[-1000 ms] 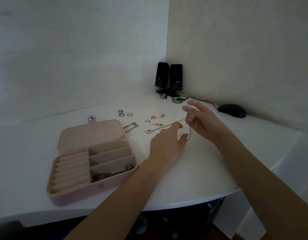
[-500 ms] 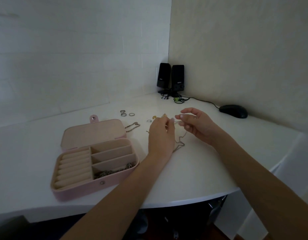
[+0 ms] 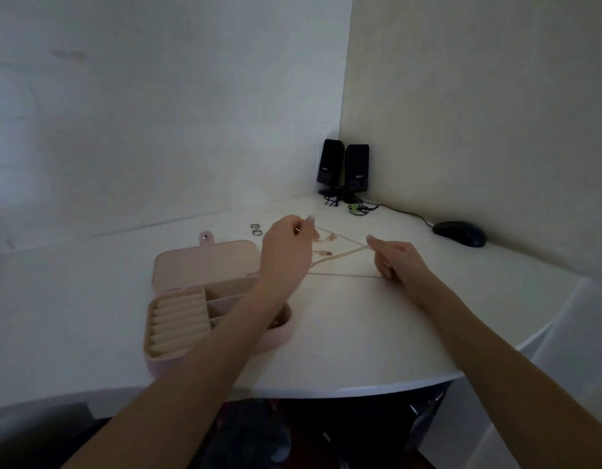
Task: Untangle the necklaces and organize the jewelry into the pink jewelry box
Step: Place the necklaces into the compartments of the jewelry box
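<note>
The left hand and the right hand each pinch the thin gold necklace between curled fingertips and hold it stretched in taut strands just above the white desk, probably so any remaining knot shows and the chain can be laid away straight. The pink jewelry box lies open under the left forearm, near enough for a short carry, with rings and earrings loose beyond it. The speakers in the corner carry small white lettering too blurred to read.
</note>
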{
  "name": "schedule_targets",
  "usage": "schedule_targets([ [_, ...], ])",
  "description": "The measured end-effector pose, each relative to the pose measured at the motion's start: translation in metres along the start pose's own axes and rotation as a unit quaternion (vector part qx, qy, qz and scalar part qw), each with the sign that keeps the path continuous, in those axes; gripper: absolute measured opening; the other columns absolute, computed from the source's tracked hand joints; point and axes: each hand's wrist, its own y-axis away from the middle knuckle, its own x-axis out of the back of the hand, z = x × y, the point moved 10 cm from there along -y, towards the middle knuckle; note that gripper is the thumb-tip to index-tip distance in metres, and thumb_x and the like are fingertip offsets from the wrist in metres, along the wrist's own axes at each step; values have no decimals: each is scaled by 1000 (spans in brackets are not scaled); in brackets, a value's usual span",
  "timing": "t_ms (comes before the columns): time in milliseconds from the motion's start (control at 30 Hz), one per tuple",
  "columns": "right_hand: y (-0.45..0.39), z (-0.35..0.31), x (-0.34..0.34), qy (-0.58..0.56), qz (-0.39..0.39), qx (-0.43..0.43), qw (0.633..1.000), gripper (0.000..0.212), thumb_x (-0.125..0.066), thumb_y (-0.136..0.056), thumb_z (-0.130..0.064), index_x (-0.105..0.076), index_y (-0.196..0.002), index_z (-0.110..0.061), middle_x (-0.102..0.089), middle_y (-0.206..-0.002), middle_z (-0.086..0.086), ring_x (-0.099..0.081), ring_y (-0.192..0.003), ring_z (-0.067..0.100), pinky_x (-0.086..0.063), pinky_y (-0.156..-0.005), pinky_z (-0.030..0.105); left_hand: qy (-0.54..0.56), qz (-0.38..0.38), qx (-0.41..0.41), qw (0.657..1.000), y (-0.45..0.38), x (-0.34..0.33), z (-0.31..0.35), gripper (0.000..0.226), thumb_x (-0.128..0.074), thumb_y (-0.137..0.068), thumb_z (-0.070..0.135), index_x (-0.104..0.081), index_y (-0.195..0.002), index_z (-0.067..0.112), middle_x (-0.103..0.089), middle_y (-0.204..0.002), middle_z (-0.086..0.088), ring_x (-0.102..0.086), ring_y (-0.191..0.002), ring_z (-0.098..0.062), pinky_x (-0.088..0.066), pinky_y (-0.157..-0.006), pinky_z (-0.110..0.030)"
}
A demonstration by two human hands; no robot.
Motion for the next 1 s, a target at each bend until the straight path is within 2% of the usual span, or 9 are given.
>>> schedule_targets([
  [100, 11, -6, -15, -111, -54, 20, 992, 40, -58, -91, -29, -46, -53, -21, -51, -57, 2, -38, -60, 16, -32, -64, 27, 112, -74, 69, 989, 8, 19, -23, 30, -52, -96, 21, -61, -70, 9, -54, -60, -5, -53, -54, -17, -49, -49, -26],
  [167, 18, -9, -23, -141, -71, 38, 987, 32, -57, -92, -20, -46, -62, -17, -50, -59, -1, -38, -60, 15, -35, -65, 25, 145, -75, 73, 984, 18, 45, -29, 21, -56, -92, 11, -63, -75, 2, -62, -61, -9, -61, -55, -19, -54, -51, -24],
  [233, 25, -12, -28, -119, -69, 44, 990, 30, -58, -92, -19, -42, -67, -16, -42, -61, 1, -36, -58, 13, -41, -67, 23, 107, -41, 52, 992, 28, 80, -34, 13, -63, -86, 8, -68, -77, 0, -68, -63, -8, -67, -56, -13, -54, -55, -18],
  [367, 36, -30, -38, -83, -60, 53, 993, 24, -63, -89, -13, -44, -74, -15, -44, -67, 3, -43, -57, 12, -51, -65, 25, 24, -31, 46, 998, 46, 126, -48, 6, -71, -81, 15, -74, -76, 14, -73, -69, -2, -71, -70, -15, -55, -77, -28],
  [533, 48, -78, -49, -147, -10, 94, 985, 18, -60, -91, -10, -46, -80, -13, -62, -80, 9, -63, -59, 12, -54, -58, 21, -161, -104, -22, 981, 69, 123, -40, 11, -72, -79, 27, -73, -68, 27, -67, -65, 15, -56, -62, 7, -39, -59, -4],
  [633, 55, -108, -56, -221, -17, 119, 968, 20, -57, -91, -5, -45, -78, -12, -64, -77, 10, -66, -60, 14, -55, -60, 23, -183, -173, -59, 966, 82, 105, -37, 13, -74, -78, 23, -75, -66, 27, -67, -62, 17, -58, -65, 6, -42, -63, -10],
  [767, 68, -136, -73, -236, -60, 139, 960, 20, -59, -90, -3, -46, -77, -10, -63, -75, 11, -66, -63, 15, -55, -64, 24, -232, -204, -80, 948, 84, 95, -36, 22, -71, -79, 24, -67, -63, 39, -70, -77, 6, -63, -81, -13, -50, -80, -37],
  [900, 87, -158, -95, -224, -110, 154, 956, 19, -61, -88, -1, -47, -77, -9, -65, -72, 10, -66, -64, 16, -55, -65, 25, -254, -211, -72, 941, 85, 96, -34, 8, -69, -80, 22, -75, -85, 24, -71, -90, 4, -63, -90, -14, -49, -86, -32],
  [1000, 101, -172, -113, -218, -150, 161, 951, 20, -62, -86, 2, -49, -77, -9, -65, -75, 11, -66, -65, 18, -56, -66, 26, -209, -181, -63, 959, 84, 102, -25, 30, -73, -77, 26, -62, -105, 24, -63, -96, 12, -59, -96, -8, -45, -86, -22],
])
